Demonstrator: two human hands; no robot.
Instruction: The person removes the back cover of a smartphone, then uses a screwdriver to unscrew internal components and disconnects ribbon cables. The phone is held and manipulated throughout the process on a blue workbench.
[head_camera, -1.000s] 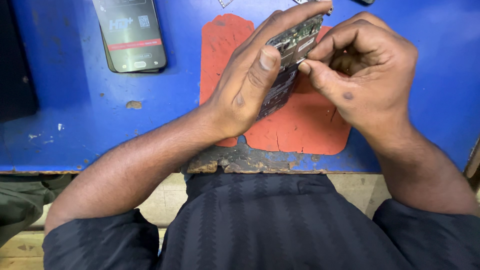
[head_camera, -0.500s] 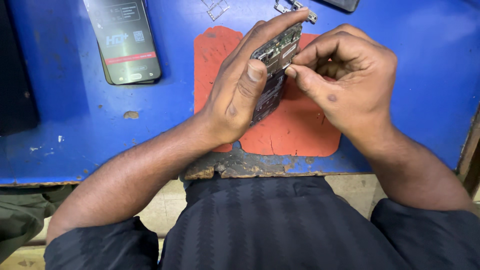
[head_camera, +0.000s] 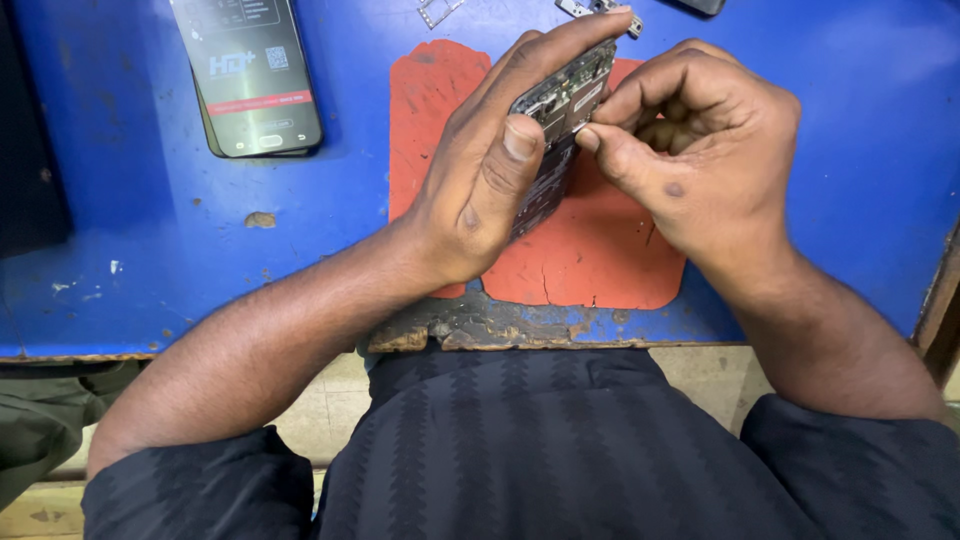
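At far left on the blue tabletop (head_camera: 130, 230) lay a dark phone (head_camera: 250, 75), face up with a sticker on its glass, well apart from our work. Nearer the middle sat a cracked orange mat (head_camera: 590, 260) at the worn tabletop edge. Over the mat our left hand (head_camera: 490, 170) was clamped on an opened phone body (head_camera: 555, 140), thumb pressed on its near edge and fingers wrapped behind, holding it tilted on its side above the mat. The opened phone body showed bare dark circuitry and small metal shields, with no back cover. Our right hand (head_camera: 700, 160) had thumb and forefinger pinched together at the upper edge of the board; what they pinched was too small to tell. Small loose metal parts (head_camera: 600, 8) lay at the top edge, beyond both hands. Risk noted: the body was held by its edges only, so a slip of the left thumb could drop it onto the mat; too hard a pull with the right hand could tear a connector or send a small part off the tabletop edge.
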